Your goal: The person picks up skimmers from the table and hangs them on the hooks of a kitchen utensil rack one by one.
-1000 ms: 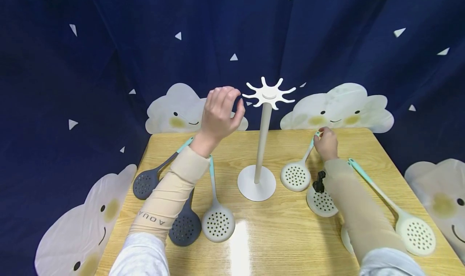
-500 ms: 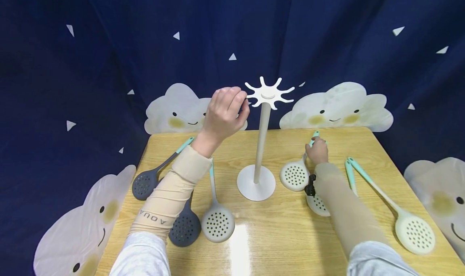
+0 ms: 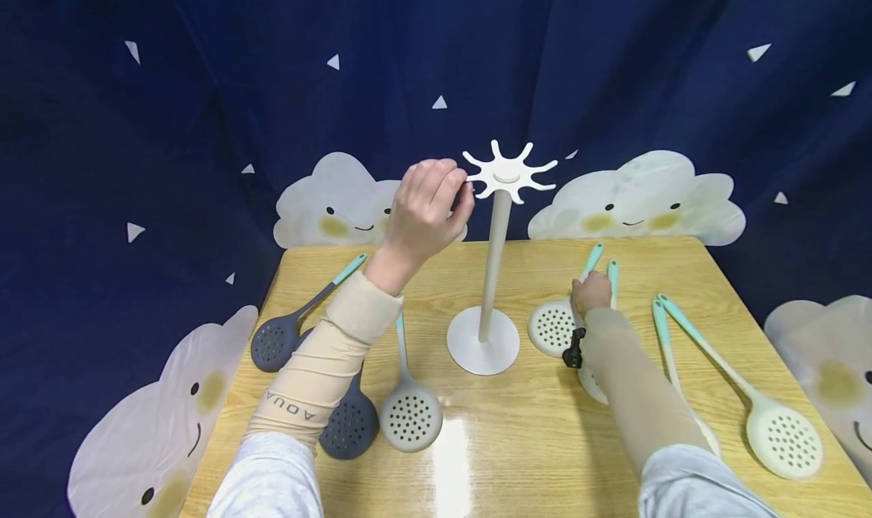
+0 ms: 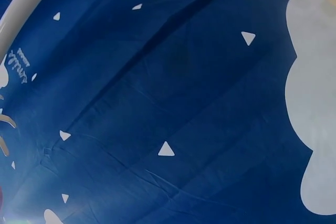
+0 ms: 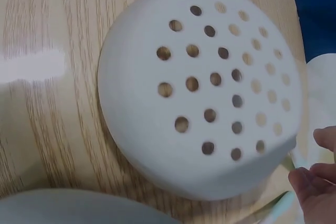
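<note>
In the head view, the white rack [image 3: 502,171] stands on a round base, its star-shaped top carrying several hooks. My left hand [image 3: 428,204] is raised at its left side, fingers curled and tips at the end of one hook. My right hand [image 3: 591,291] is low over the table, by the handle of a white skimmer [image 3: 550,329]. In the right wrist view, that perforated skimmer head [image 5: 199,93] lies flat. Thumb and fingers [image 5: 315,179] are on either side of its handle with a gap between. A second skimmer [image 3: 591,385] lies partly hidden under my right forearm.
Two dark skimmers, one at far left [image 3: 275,344] and one nearer [image 3: 350,427], lie beside a white skimmer [image 3: 411,418]. On the right are another skimmer [image 3: 783,441] and a partly covered one [image 3: 664,329]. A blue curtain [image 3: 436,48] hangs behind the wooden table [image 3: 518,442].
My left hand has moved slightly right, its fingers closing in at the hook. My right hand has come back from the handle's far end toward me, down along the handle.
</note>
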### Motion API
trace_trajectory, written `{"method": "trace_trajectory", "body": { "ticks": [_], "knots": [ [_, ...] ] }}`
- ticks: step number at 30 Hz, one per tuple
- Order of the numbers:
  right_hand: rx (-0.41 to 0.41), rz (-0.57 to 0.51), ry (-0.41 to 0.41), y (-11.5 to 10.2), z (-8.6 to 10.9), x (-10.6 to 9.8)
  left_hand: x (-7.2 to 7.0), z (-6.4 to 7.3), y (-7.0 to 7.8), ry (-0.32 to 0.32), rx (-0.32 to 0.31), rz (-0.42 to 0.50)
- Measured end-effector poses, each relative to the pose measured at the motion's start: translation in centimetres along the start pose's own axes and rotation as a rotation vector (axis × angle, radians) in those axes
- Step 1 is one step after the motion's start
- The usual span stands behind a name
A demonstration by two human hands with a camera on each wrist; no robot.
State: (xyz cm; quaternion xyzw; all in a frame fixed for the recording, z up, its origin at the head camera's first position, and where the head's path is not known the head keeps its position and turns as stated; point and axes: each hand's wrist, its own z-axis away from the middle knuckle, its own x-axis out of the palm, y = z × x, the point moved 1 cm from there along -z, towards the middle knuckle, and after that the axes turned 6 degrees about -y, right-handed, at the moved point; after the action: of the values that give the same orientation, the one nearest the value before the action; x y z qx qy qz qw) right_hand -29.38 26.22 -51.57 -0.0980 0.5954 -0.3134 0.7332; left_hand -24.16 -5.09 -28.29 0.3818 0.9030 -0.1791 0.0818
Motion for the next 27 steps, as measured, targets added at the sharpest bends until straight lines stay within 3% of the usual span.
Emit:
{"method": "trace_trajectory", "body": {
  "ticks": [5, 14, 27],
  "knots": [
    [0.015, -0.002, -0.014, 0.1, 0.1, 0.3, 0.0, 0.0, 0.1, 0.001, -0.005, 0.007],
    [0.083, -0.1, -0.057, 0.6, -0.4, 0.2, 0.1, -0.3, 0.2, -0.001, -0.004, 0.022],
    [0.114, -0.246, -0.078, 1.1, -0.8, 1.0, -0.1, 0.0, 0.3, -0.004, -0.014, 0.027]
  ]
}}
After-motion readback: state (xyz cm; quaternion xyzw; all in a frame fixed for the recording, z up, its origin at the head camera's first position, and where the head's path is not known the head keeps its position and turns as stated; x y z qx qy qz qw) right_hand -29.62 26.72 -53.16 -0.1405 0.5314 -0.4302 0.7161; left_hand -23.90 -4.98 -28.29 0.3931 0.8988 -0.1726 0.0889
